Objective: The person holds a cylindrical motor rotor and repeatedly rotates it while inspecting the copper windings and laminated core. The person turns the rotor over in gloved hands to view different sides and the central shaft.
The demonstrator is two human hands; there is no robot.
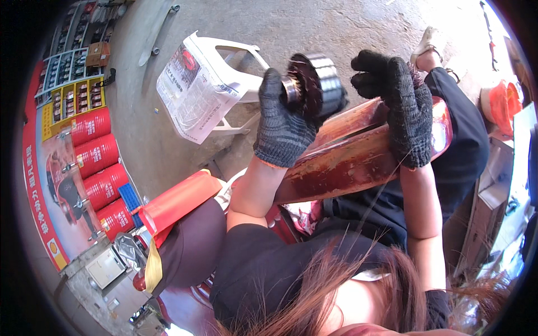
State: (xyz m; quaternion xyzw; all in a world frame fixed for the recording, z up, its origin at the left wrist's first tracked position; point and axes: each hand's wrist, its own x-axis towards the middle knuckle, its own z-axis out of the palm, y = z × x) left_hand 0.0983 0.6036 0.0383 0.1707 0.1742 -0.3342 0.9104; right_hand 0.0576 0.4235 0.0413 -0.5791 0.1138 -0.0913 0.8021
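Observation:
My left hand (286,126), in a dark grey knit glove, grips a round metal drum part (316,84) by its narrower shaft end. The part is black and glossy, with a ribbed outer ring tilted toward the right. To its right, my gloved right hand (409,106) is raised, fingers bent. A reddish-brown, bristly edge shows behind that hand; what it belongs to is mostly hidden. Beneath both hands lies a long, worn reddish-brown piece (342,168) made of two bars with a gap between them. The right wrist is over its glossy red end.
A white plastic stool (246,78) with newspaper (196,95) over it stands at the left. Red drums (92,148) and bottle shelves (73,103) line the far left. An orange-red bag (182,199) lies by a dark rounded form (193,243). An orange-red tub (501,106) is at the right.

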